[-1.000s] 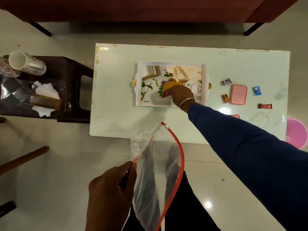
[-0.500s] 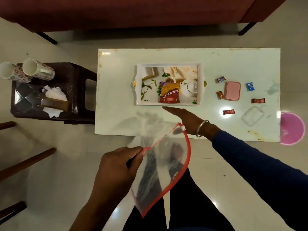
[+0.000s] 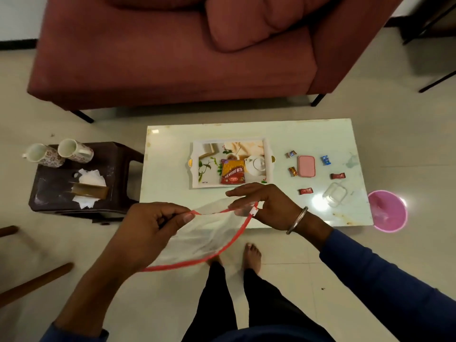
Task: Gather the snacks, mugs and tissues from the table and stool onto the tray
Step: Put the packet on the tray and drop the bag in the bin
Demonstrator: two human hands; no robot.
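A white printed tray [image 3: 196, 166] lies on the pale table [image 3: 170, 191] with a red and yellow snack packet [image 3: 232, 172] on it. Several small wrapped candies [image 3: 306, 191] lie to the right of the tray. Two floral mugs [image 3: 75, 150] lie on their sides on the dark stool [image 3: 118, 164], beside white tissues [image 3: 90, 177] and a brown strip. My left hand [image 3: 153, 224] pinches the red edge of a clear zip bag [image 3: 204, 236] in front of the table. My right hand [image 3: 267, 204] pinches the bag's other end near its white slider.
A pink lidded box [image 3: 306, 166] and a clear plastic container [image 3: 334, 193] sit on the table's right part. A pink bin [image 3: 388, 211] stands on the floor at the table's right end. A maroon sofa [image 3: 172, 50] stands behind the table. My bare feet [image 3: 251, 254] are below the bag.
My right hand left the snack packet on the tray, drew back, and took hold of the zip bag's end. The bag now hangs stretched between both hands. The view has pulled back from the table.
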